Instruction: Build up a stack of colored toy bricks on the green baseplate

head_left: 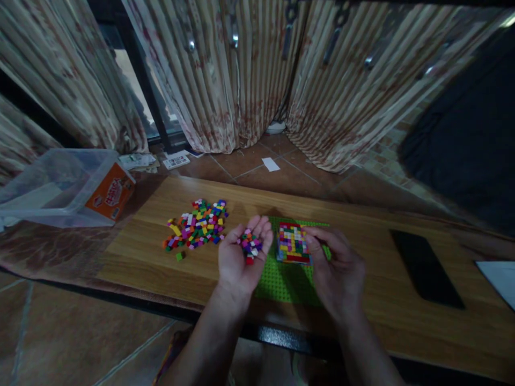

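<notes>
My left hand is palm up and cupped, holding a small heap of toy building bricks in purple, white, red and other colours. Thumb and fingers of my right hand are pinched together at the right side of a multicoloured brick build. Whatever lies between those fingertips is hidden. The build stands on a green studded baseplate, which is partly covered by my right hand. Left of my left hand, a loose pile of mixed bricks is spread on the wooden board, with a lime green brick apart from it.
A clear plastic bin with an orange label stands at the far left. On the right lie a dark flat slab and a white sheet. Striped curtains hang behind the wooden board. Cards and papers lie behind it.
</notes>
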{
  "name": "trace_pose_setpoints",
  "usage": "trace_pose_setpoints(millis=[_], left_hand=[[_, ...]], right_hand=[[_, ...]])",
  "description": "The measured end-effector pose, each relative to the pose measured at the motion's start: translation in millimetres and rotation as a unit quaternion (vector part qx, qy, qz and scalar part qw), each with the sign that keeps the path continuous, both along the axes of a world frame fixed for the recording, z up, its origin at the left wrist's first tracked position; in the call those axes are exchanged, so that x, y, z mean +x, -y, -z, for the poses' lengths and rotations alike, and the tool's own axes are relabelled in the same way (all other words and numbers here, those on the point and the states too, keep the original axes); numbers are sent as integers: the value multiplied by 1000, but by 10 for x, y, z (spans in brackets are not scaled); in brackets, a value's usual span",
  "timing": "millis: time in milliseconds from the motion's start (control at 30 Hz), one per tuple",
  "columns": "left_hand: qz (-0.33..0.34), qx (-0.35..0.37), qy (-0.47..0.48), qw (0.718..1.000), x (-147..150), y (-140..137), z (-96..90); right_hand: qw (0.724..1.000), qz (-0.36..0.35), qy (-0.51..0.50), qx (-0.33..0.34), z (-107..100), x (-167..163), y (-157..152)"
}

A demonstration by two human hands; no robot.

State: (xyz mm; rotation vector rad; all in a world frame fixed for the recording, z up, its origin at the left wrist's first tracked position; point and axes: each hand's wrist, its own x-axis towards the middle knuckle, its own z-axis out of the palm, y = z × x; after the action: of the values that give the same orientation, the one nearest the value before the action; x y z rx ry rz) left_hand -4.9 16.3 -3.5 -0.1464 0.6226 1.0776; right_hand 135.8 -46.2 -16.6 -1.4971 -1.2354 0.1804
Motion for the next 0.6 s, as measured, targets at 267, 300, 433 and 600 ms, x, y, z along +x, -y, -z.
trace_pose_setpoints(millis=[267, 300, 433, 600], left_hand=[[0, -45, -57, 997, -80, -65, 43], [8, -42, -57, 997, -62, -56, 48], [32, -30, -47, 998, -7, -32, 70], [50, -25, -54, 997, 16, -19, 60]], right_hand=[[998, -27, 28, -46, 123, 284, 94], [997, -36, 39, -53, 123, 284, 106], [994, -58, 60, -66, 115, 265, 135], [988, -80, 104, -80, 83, 147, 121]])
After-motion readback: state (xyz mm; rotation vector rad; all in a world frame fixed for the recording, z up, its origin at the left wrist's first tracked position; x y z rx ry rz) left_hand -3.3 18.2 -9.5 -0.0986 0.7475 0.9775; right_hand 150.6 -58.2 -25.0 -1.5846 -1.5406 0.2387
